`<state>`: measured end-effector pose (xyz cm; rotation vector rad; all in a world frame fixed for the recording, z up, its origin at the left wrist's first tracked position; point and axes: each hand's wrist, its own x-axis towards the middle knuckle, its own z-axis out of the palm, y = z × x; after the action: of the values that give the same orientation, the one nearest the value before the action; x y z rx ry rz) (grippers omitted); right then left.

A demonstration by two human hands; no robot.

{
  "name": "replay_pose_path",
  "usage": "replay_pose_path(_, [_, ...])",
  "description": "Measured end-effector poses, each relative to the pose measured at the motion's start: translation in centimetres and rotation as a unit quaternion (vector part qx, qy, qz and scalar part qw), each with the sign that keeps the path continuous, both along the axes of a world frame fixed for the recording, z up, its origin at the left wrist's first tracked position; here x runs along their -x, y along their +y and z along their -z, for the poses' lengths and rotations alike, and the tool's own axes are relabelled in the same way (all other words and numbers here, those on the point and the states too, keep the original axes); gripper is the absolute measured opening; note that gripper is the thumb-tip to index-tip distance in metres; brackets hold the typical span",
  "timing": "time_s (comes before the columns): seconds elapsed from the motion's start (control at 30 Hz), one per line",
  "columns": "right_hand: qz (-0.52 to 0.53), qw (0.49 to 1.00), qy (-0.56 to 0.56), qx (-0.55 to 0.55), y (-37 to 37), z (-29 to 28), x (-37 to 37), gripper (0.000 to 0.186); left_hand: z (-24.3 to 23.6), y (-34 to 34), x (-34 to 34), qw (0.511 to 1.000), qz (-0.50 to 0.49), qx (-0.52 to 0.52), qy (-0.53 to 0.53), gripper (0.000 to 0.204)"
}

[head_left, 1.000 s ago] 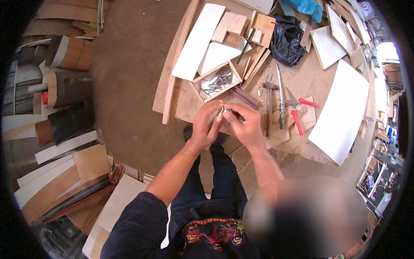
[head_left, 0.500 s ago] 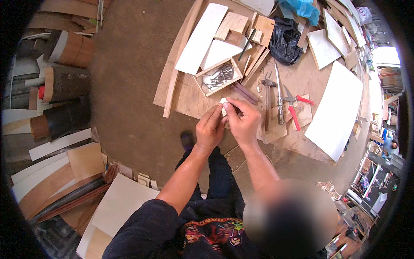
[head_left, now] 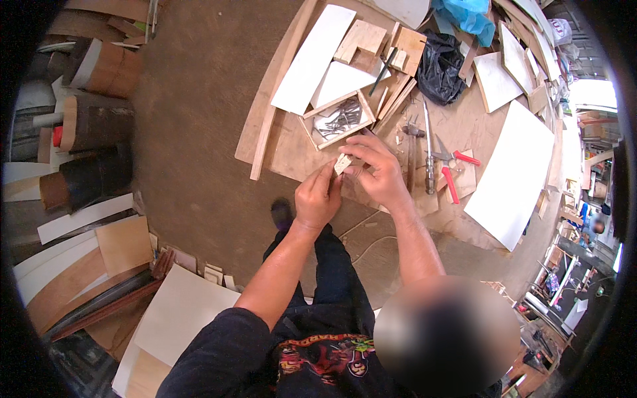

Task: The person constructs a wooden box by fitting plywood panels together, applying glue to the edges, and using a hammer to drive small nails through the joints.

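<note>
A small pale wood block (head_left: 342,163) is held up in front of me, over the near edge of the plywood worktop. My left hand (head_left: 318,198) pinches its lower left side between thumb and fingers. On its other side my right hand (head_left: 379,167) has its thumb and fingertips around the block's edge. Just beyond the hands lies a shallow wooden box (head_left: 340,121) with a white bottom and several dark nails in it. To the right of my right hand are a hammer (head_left: 412,149), partly hidden, a long screwdriver (head_left: 430,159) and red-handled pincers or snips (head_left: 452,166).
The worktop (head_left: 292,149) bears white panels (head_left: 514,176), wood offcuts (head_left: 361,41) and a black plastic bag (head_left: 440,68). A blue bag (head_left: 468,16) lies at the far edge. Rolls of sheet material (head_left: 93,179) and stacked boards (head_left: 126,245) line the left. A cable (head_left: 371,242) runs along the floor.
My right-hand fingers have lifted and spread, showing more of the wood block. The block has tilted and come slightly lower. My left hand has shifted a little left.
</note>
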<state>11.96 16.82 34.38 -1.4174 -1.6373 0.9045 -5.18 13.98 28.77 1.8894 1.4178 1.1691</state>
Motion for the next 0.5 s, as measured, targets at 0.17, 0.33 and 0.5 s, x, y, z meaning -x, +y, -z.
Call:
replay_pose_path(0.17, [-0.012, 0.999, 0.037, 0.017, 0.1, 1.0, -1.7, 0.032, -0.1, 1.0, 0.0, 0.998, 0.053, 0.007, -0.015, 0.038])
replay_pose_path(0.33, [0.035, 0.997, 0.066, 0.034, -0.4, 1.1, -2.4, 0.030, 0.0, 2.0, -0.5, 0.994, 0.095, 0.043, -0.016, 0.036])
replay_pose_path(0.5, [-0.009, 0.998, 0.040, 0.043, 0.5, 1.6, -3.6, 0.028, 0.6, 1.7, -0.1, 0.997, 0.068, 0.043, -0.007, 0.035])
